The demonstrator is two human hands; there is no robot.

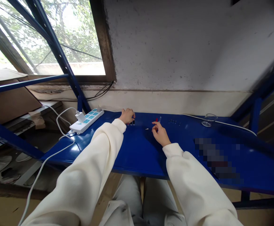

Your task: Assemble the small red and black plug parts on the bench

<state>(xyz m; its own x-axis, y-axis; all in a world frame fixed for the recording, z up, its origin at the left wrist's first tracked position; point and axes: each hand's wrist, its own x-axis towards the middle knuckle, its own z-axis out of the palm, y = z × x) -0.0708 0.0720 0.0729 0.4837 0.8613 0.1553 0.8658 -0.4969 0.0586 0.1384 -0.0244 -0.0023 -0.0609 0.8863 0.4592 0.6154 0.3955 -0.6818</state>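
Note:
My left hand (pixel 127 116) reaches to the far edge of the blue table, fingers bent down and closed over a small group of short dark pieces (pixel 132 122). What its fingertips grip is hidden. My right hand (pixel 161 133) hovers nearer the middle, fingers loosely bent and apart, with nothing visible between them. Just beyond it are a small red piece (pixel 156 119) and a clear, narrow tube (pixel 160 119). A tiny white pointed piece (pixel 147 128) lies on the table to the left of the right hand.
Several tiny pieces (pixel 174 122) lie in rows to the right. Farther right stands a clear glass cup (pixel 207 120) by a white cable. A white power strip (pixel 87 121) with a plug occupies the left corner. A blurred-out dark object (pixel 214 158) lies at right.

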